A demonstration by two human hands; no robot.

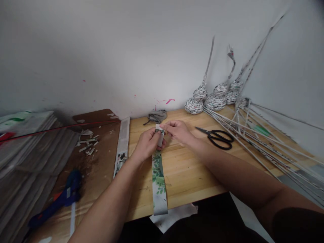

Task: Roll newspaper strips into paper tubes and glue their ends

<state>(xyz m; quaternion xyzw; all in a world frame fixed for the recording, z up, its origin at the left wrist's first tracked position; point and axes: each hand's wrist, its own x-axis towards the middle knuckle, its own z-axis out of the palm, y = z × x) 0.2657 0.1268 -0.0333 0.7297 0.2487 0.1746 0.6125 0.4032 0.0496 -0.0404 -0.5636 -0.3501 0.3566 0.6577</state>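
A long strip of printed paper [158,179] with green leaves hangs from my hands toward me and past the table's front edge. My left hand [148,143] is closed around its upper part, thumb on top. At the strip's top end, my right hand [178,131] pinches the pale, folded-looking corner between thumb and fingers. Black-handled scissors [221,139] lie to the right of my right hand, blades pointing left. Another long folded paper strip [123,138] lies flat to the left of my left hand.
A blue glue gun [68,194] and paper scraps [88,145] lie on the brown board [103,162] at left, beside stacked newspapers [30,168]. Woven gourd shapes [194,105] stand against the wall. Thin paper sticks [253,138] spread across the right side. A grey cloth [157,116] lies at the back.
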